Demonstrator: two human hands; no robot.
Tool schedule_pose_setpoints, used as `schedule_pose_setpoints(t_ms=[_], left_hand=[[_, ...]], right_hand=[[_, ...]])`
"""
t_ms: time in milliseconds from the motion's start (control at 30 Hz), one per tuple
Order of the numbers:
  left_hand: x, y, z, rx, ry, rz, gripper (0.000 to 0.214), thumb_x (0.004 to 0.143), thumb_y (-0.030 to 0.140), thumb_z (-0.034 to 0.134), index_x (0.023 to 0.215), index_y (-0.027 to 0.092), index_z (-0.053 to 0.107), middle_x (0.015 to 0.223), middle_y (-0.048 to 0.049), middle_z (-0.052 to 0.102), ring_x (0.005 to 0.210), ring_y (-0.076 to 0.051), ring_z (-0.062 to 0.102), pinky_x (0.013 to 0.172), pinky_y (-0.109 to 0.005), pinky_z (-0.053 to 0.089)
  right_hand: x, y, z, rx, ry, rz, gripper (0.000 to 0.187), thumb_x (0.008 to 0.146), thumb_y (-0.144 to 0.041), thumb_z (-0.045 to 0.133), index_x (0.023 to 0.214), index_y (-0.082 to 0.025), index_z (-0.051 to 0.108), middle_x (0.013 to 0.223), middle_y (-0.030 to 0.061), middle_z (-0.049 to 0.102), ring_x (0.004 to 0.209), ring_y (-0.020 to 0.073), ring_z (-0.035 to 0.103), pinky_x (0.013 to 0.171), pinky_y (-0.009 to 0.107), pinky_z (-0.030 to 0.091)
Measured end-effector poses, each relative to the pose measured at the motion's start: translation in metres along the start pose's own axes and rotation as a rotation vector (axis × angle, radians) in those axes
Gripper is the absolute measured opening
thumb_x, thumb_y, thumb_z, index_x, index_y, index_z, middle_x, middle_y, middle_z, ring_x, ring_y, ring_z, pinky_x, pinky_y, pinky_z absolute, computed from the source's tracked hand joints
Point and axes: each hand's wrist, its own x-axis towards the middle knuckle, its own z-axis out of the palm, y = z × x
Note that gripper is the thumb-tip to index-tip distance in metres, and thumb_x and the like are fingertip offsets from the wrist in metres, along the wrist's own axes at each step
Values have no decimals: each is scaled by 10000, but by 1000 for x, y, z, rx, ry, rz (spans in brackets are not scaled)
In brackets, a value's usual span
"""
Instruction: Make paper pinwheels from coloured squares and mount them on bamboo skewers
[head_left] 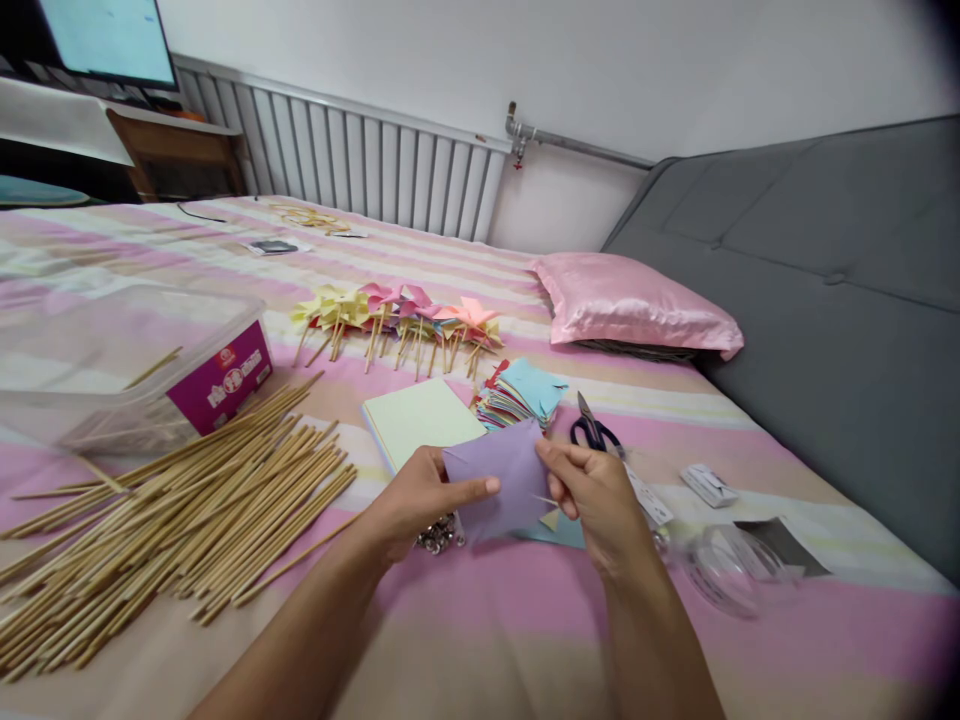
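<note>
A square of purple paper (504, 470) with slits cut in from its corners is held up in front of me. My left hand (431, 497) grips its left side, thumb lying across the front. At the upper right corner my right hand (589, 490) pinches the sheet between thumb and fingers. Beneath it lies a piece of light blue paper (562, 532). Small metal pieces (439, 536) sit by my left hand, partly hidden. Behind the purple sheet are a stack of pale yellow paper (424, 418) and a pile of cut coloured squares (531, 390).
Wooden sticks (225, 500) are heaped at left beside a clear plastic box (150, 370). Paper pinwheels (405, 310) lie in a row farther back. Scissors (595, 432), a small white box (709, 485) and a clear round container (724, 575) lie at right. A pink pillow (637, 305) rests against the headboard.
</note>
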Motion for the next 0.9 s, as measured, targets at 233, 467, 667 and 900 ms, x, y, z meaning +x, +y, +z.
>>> schedule_pose_setpoints(t_ms=[233,467,667,900], left_hand=[[4,-8,-1,-75,56,-41,234,632,329,762,758,135,724,677,-29,682,580,-130,573,544,-205,422],[10,-7,-3,-305,335,-81,308,619,247,770,883,104,698,810,-87,726,700,-181,646,615,-238,492],[11,-3,-4,-469,394,6,251,674,168,720,916,116,673,811,-57,727,672,-156,648,610,-223,513],[5,-4,5,-475,232,-7,233,714,186,701,932,110,674,901,-87,715,759,-174,649,682,-246,514]], right_hand=[[1,1,3,49,-27,-74,343,715,-456,662,643,-123,628,480,-32,519,343,24,338,352,169,261],[-10,-10,5,-38,96,-291,342,762,-359,650,1051,-178,619,571,-31,602,399,70,467,406,199,393],[-12,-7,5,-220,-358,-262,330,786,-239,604,1114,-212,624,747,22,704,565,131,647,569,261,534],[-8,0,12,-299,-376,-397,231,779,-153,588,949,-236,720,900,30,734,788,172,675,724,293,525]])
